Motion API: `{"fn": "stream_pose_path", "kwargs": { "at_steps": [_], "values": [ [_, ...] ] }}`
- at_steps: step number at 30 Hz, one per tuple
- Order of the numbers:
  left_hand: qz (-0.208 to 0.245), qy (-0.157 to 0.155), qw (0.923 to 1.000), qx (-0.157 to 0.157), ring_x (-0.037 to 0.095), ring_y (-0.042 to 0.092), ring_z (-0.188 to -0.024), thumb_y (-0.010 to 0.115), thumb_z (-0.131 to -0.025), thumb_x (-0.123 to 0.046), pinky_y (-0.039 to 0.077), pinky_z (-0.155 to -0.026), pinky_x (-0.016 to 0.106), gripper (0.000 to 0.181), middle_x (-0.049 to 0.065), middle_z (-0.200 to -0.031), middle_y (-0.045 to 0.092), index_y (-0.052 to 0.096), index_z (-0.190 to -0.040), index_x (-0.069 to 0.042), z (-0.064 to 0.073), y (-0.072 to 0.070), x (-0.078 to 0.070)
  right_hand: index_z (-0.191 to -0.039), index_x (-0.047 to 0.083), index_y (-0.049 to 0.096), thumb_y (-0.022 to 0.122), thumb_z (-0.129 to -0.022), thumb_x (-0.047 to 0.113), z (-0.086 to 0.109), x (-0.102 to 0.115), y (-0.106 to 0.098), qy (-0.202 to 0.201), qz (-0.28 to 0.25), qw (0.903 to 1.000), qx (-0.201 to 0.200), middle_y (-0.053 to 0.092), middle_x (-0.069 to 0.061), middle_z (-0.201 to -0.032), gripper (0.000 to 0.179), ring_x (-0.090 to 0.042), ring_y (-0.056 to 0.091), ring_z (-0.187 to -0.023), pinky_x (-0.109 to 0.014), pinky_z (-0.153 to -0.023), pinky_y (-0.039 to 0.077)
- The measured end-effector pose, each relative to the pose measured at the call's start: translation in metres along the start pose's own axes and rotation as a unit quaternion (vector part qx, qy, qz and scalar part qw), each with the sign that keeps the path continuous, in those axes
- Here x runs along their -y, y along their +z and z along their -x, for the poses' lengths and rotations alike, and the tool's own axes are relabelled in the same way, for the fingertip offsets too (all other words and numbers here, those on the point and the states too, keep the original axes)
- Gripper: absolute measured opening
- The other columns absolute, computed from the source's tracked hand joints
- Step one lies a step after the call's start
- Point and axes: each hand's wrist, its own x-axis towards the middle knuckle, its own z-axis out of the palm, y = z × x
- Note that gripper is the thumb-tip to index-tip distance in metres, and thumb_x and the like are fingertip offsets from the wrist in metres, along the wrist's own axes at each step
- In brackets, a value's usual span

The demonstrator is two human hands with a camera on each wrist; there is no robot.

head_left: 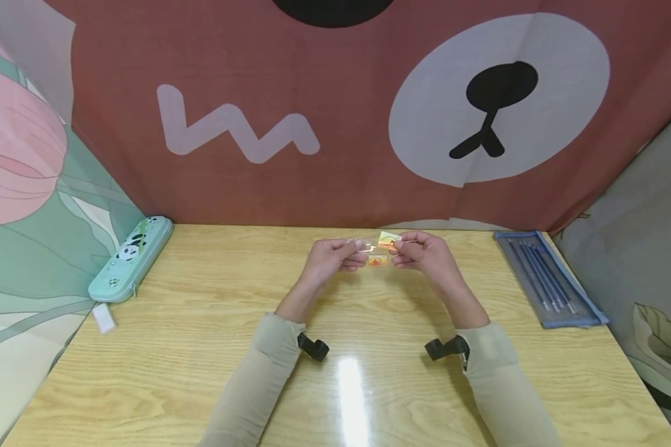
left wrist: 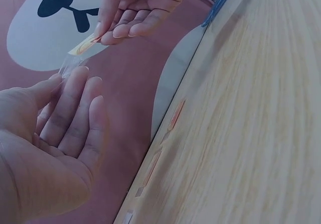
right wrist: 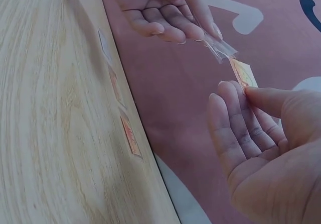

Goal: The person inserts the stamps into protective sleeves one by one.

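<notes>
Over the back of the table, my left hand (head_left: 334, 256) pinches a piece of clear plastic film (right wrist: 220, 49) between thumb and finger. My right hand (head_left: 424, 254) pinches a small yellow and orange printed card (head_left: 388, 240), held out toward the film. The card's edge meets or overlaps the film in both wrist views; whether they are joined I cannot tell. The other fingers of both hands are bent and hold nothing. Below the hands, a small orange printed piece (head_left: 377, 261) lies on the table; in the right wrist view orange strips (right wrist: 130, 136) lie near the table's back edge.
A mint pencil case (head_left: 131, 259) with panda pictures lies at the left back edge, a white block (head_left: 104, 318) in front of it. At the right, a blue-edged mesh pouch (head_left: 550, 279) holds several pencils. A printed cloth (head_left: 313, 192) hangs behind the wooden table (head_left: 201, 360).
</notes>
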Motion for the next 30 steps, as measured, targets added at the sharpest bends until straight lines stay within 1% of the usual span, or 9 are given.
{"fn": "stream_pose_path", "kwargs": {
  "at_steps": [4, 8, 12, 14, 17, 20, 23, 25, 30],
  "values": [
    [-0.004, 0.004, 1.0, -0.001, 0.016, 0.078, -0.077, 0.071, -0.097, -0.024, 0.063, -0.081, 0.044, 0.03, 0.014, -0.088, 0.079, 0.076, -0.105, 0.004, 0.0005, 0.0001, -0.0009, -0.115, -0.004, 0.056, 0.061, -0.101, 0.012, -0.0008, -0.0003, 0.001, 0.001, 0.002, 1.0, 0.004, 0.075, 0.005, -0.085, 0.022, -0.009, 0.074, -0.074, -0.036, -0.081, 0.063],
    [-0.003, 0.002, 1.0, -0.002, 0.015, 0.077, -0.076, 0.071, -0.097, -0.024, 0.061, -0.084, 0.048, 0.029, 0.014, -0.089, 0.079, 0.076, -0.105, 0.004, 0.0009, 0.0001, -0.0015, -0.114, -0.003, 0.056, 0.061, -0.101, 0.011, -0.0008, -0.0001, 0.0018, -0.003, -0.003, 1.0, 0.004, 0.074, 0.005, -0.084, 0.02, -0.008, 0.073, -0.073, -0.033, -0.078, 0.064],
    [-0.011, 0.002, 0.9999, -0.007, 0.015, 0.077, -0.075, 0.071, -0.096, -0.024, 0.063, -0.082, 0.045, 0.029, 0.014, -0.089, 0.079, 0.077, -0.104, 0.003, 0.0008, 0.0006, -0.0004, -0.114, -0.004, 0.057, 0.062, -0.101, 0.01, -0.0006, -0.0009, 0.0021, -0.008, 0.0, 1.0, 0.005, 0.074, 0.006, -0.085, 0.02, -0.009, 0.073, -0.073, -0.032, -0.078, 0.064],
    [-0.022, 0.006, 0.9997, -0.01, 0.014, 0.077, -0.075, 0.071, -0.096, -0.025, 0.063, -0.08, 0.043, 0.03, 0.014, -0.09, 0.079, 0.077, -0.103, 0.004, 0.0009, 0.001, 0.0002, -0.114, -0.006, 0.058, 0.062, -0.1, 0.009, -0.0006, -0.0016, 0.0024, -0.008, 0.009, 0.9999, 0.007, 0.074, 0.005, -0.087, 0.022, -0.01, 0.073, -0.075, -0.034, -0.079, 0.064],
    [-0.036, 0.012, 0.9992, -0.014, 0.013, 0.076, -0.073, 0.071, -0.097, -0.026, 0.063, -0.08, 0.044, 0.03, 0.014, -0.091, 0.079, 0.076, -0.1, 0.003, 0.0007, 0.0019, 0.0004, -0.116, -0.01, 0.057, 0.061, -0.101, 0.009, -0.0008, -0.0019, 0.0027, -0.007, 0.028, 0.9995, 0.012, 0.074, 0.0, -0.091, 0.025, -0.011, 0.073, -0.077, -0.035, -0.08, 0.063],
    [-0.044, 0.016, 0.9987, -0.022, 0.012, 0.075, -0.07, 0.071, -0.096, -0.028, 0.063, -0.081, 0.047, 0.028, 0.013, -0.091, 0.079, 0.077, -0.098, 0.0, 0.0004, 0.0027, -0.0003, -0.117, -0.01, 0.057, 0.06, -0.101, 0.01, -0.0013, -0.0013, 0.0028, -0.003, 0.041, 0.999, 0.016, 0.073, -0.005, -0.093, 0.026, -0.011, 0.073, -0.077, -0.033, -0.079, 0.063],
    [-0.048, 0.02, 0.9981, -0.034, 0.011, 0.074, -0.069, 0.072, -0.096, -0.029, 0.063, -0.08, 0.047, 0.026, 0.01, -0.089, 0.079, 0.078, -0.099, -0.004, 0.0005, 0.0029, -0.0013, -0.117, -0.012, 0.057, 0.06, -0.102, 0.01, -0.0018, 0.0, 0.0024, -0.007, 0.047, 0.9986, 0.023, 0.072, -0.007, -0.092, 0.027, -0.01, 0.072, -0.077, -0.033, -0.079, 0.063],
    [-0.049, 0.026, 0.9977, -0.038, 0.011, 0.074, -0.069, 0.072, -0.095, -0.029, 0.063, -0.079, 0.047, 0.025, 0.01, -0.089, 0.079, 0.079, -0.099, -0.004, 0.0007, 0.003, -0.0015, -0.117, -0.012, 0.057, 0.06, -0.102, 0.011, -0.002, 0.0006, 0.002, -0.009, 0.054, 0.9982, 0.025, 0.071, -0.005, -0.09, 0.027, -0.009, 0.071, -0.076, -0.031, -0.078, 0.063],
    [-0.056, 0.029, 0.9975, -0.032, 0.011, 0.074, -0.067, 0.074, -0.094, -0.027, 0.063, -0.078, 0.047, 0.025, 0.016, -0.091, 0.079, 0.079, -0.1, -0.004, 0.0008, 0.0028, 0.0012, -0.117, -0.011, 0.059, 0.06, -0.102, 0.012, -0.0014, -0.0007, 0.0003, 0.003, 0.087, 0.9957, 0.03, 0.071, 0.0, -0.09, 0.027, -0.008, 0.07, -0.077, -0.029, -0.077, 0.063]
  ]
}}
